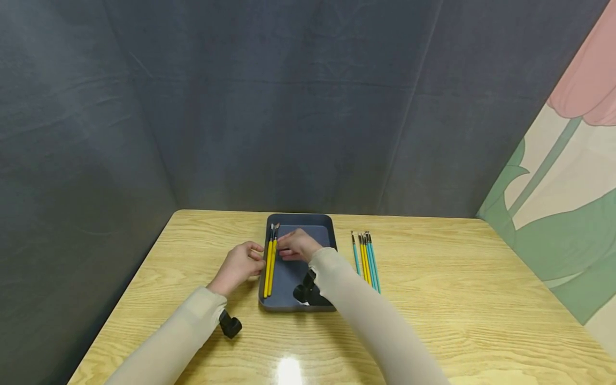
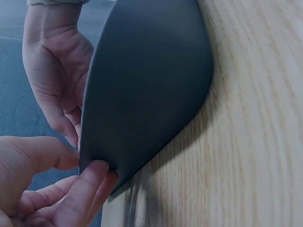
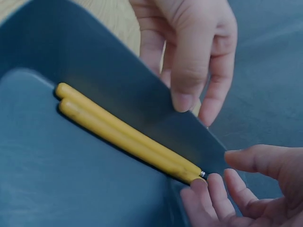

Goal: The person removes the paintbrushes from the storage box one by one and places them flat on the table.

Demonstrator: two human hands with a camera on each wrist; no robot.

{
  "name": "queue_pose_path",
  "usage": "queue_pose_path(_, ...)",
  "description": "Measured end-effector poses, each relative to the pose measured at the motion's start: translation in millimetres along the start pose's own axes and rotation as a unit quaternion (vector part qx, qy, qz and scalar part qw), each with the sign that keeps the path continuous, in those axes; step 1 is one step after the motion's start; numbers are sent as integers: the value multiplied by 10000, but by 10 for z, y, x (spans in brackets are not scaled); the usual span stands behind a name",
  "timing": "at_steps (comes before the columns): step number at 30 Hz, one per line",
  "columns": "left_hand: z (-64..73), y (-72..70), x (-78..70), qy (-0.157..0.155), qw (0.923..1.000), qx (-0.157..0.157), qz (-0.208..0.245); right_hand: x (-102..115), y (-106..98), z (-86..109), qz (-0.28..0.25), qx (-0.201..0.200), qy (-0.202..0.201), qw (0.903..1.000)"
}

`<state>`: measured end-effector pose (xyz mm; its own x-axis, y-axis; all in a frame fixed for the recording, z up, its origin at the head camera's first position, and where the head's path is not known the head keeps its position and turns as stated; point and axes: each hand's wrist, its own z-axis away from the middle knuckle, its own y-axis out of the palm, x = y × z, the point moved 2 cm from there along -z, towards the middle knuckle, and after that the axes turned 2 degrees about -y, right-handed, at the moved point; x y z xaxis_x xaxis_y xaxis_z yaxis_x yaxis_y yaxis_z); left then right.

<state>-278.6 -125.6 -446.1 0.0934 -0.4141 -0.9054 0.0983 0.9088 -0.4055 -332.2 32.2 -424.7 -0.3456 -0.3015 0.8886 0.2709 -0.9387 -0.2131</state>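
Two yellow-handled paintbrushes (image 1: 270,267) lie side by side along the left wall of a dark grey tray (image 1: 290,280), their bristles pointing to the far end. My left hand (image 1: 238,266) pinches the tray's left wall; in the right wrist view its thumb (image 3: 183,100) hooks over the rim, and in the left wrist view its fingers (image 2: 87,189) press the outside. Inside the tray, my right hand (image 1: 298,245) has loosely bent fingertips (image 3: 201,187) touching the brushes near their ferrules. Its thumb is apart from those fingers, close to the wall.
To the right of the tray, several yellow and teal paintbrushes (image 1: 368,262) lie in a row on the wooden table (image 1: 457,289), with one teal brush (image 1: 356,256) slightly apart at their left. A dark curtain (image 1: 298,133) hangs behind the table.
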Motion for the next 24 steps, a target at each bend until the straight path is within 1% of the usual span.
queue_pose_path(5,14,-4,-16,-13,10000,15,-44,-34,54,-49,0,-16,64,10000)
queue_pose_path(12,22,-7,-26,-50,10000,-8,-84,-54,89,-84,86,-153,81,9998)
queue_pose_path(18,14,-13,-20,-2,10000,26,-13,-70,129,-125,26,-270,-24,9996)
queue_pose_path(23,14,-11,-17,58,10000,38,-26,-72,145,-131,78,-401,36,9992)
queue_pose_path(24,14,-10,-17,65,10000,38,-46,-95,145,-190,70,-409,49,9991)
